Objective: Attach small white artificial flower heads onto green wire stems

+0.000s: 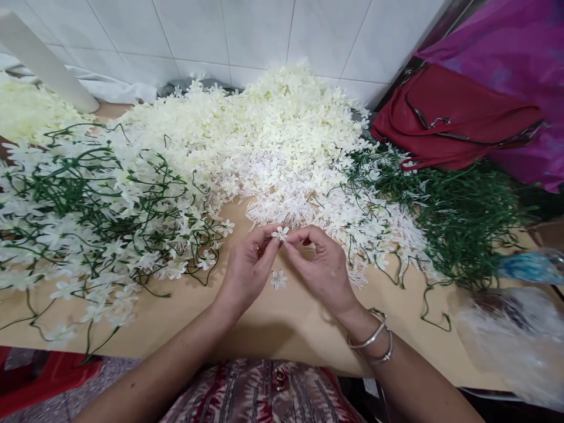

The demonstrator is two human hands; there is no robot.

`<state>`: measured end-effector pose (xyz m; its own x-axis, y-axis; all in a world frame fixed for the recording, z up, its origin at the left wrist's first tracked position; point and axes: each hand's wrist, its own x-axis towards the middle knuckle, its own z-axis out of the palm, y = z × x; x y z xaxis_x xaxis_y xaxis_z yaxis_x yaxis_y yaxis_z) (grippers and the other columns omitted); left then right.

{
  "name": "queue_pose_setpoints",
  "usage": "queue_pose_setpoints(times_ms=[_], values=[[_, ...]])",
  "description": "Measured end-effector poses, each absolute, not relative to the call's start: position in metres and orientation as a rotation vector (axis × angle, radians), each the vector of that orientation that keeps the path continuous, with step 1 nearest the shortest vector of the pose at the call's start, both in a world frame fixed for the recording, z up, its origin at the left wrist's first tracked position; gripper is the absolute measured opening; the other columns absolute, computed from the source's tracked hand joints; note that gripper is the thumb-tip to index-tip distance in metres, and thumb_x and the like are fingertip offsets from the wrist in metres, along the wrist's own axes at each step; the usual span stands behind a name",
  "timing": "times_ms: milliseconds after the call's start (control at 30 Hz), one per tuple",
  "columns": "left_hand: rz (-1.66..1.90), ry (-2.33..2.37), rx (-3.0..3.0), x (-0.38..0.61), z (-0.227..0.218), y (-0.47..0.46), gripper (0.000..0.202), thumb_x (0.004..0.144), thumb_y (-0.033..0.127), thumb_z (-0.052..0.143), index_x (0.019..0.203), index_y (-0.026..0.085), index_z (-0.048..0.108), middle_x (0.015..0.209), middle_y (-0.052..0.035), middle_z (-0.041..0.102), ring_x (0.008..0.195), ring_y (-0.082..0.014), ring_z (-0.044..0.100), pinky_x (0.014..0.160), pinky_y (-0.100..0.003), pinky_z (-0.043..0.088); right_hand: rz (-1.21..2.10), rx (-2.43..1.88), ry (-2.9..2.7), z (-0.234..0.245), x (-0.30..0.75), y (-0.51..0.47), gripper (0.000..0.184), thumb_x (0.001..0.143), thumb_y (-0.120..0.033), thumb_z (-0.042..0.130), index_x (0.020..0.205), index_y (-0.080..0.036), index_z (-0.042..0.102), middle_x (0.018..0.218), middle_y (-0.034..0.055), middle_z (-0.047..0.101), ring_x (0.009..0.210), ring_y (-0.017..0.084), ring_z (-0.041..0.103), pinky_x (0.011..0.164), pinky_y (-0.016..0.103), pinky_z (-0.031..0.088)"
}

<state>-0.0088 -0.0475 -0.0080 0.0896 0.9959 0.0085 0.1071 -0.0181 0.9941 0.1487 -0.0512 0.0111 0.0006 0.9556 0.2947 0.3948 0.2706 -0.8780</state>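
Observation:
Between my fingertips, over the middle of the table, is a small white artificial flower (280, 234). My left hand (249, 264) pinches it from the left with thumb and forefinger. From the right, my right hand (321, 264) closes thumb and forefinger at the flower's edge; the exact contact is too small to make out. A single loose white blossom (278, 279) lies on the table just below my hands. Beyond my fingers spreads a large heap of cream-white blossoms (282, 123), with thin white stamens (286, 202) at its near edge.
White flowers on green stems (97, 205) pile up on the left. Bare green stems (471, 211) are heaped at right, near a red handbag (458, 114) and a purple bag (520, 53). Clear plastic (515, 335) covers the right corner. A white roll (48, 64) stands back left.

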Motion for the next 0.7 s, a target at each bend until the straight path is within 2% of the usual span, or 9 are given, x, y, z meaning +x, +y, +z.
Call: queue_pose_setpoints(times_ms=[167,333,433,600,700], values=[[1.096,1.229,1.505,-0.006,-0.007,-0.051,0.028,0.101,0.028,0.061,0.125,0.019,0.074,0.117,-0.0082,0.08,0.108,-0.0231,0.075,0.097,-0.033,0.058,0.906,-1.333,-1.389,0.007,0.15,-0.049,0.008,0.084,-0.019,0.07,0.087,-0.023,0.063,0.079,-0.0016,0.065,0.076,0.016,0.061,0.075,0.032,0.05],[1.117,1.246,1.668,-0.001,-0.004,-0.056,0.025,0.103,0.022,0.058,0.121,0.021,0.075,0.121,-0.0075,0.081,0.108,-0.0227,0.077,0.099,-0.034,0.058,1.071,-1.318,-1.241,0.005,0.151,-0.048,0.025,0.081,-0.023,0.073,0.103,-0.023,0.06,0.076,-0.0047,0.064,0.071,0.015,0.06,0.074,0.031,0.05],[1.098,1.212,1.625,0.0,-0.006,-0.058,0.024,0.103,0.023,0.059,0.122,0.022,0.074,0.12,-0.0069,0.081,0.105,-0.0226,0.078,0.096,-0.035,0.06,1.123,-1.307,-1.228,0.005,0.153,-0.046,0.033,0.083,-0.026,0.075,0.114,-0.022,0.064,0.075,-0.0047,0.065,0.071,0.015,0.062,0.076,0.032,0.051],[1.112,1.136,1.579,-0.001,-0.005,-0.06,0.028,0.104,0.02,0.055,0.131,0.022,0.062,0.127,-0.0098,0.077,0.117,-0.0223,0.075,0.105,-0.036,0.057,1.125,-1.287,-1.26,0.006,0.155,-0.044,0.018,0.087,-0.028,0.074,0.103,-0.021,0.075,0.078,-0.001,0.07,0.072,0.015,0.062,0.073,0.032,0.05],[1.153,1.178,1.638,-0.001,-0.002,-0.061,0.029,0.103,0.016,0.054,0.131,0.021,0.052,0.122,-0.0107,0.078,0.117,-0.021,0.076,0.099,-0.033,0.058,1.094,-1.276,-1.276,0.005,0.155,-0.044,0.01,0.087,-0.027,0.075,0.095,-0.022,0.076,0.078,-0.0001,0.072,0.073,0.016,0.063,0.072,0.031,0.049]])
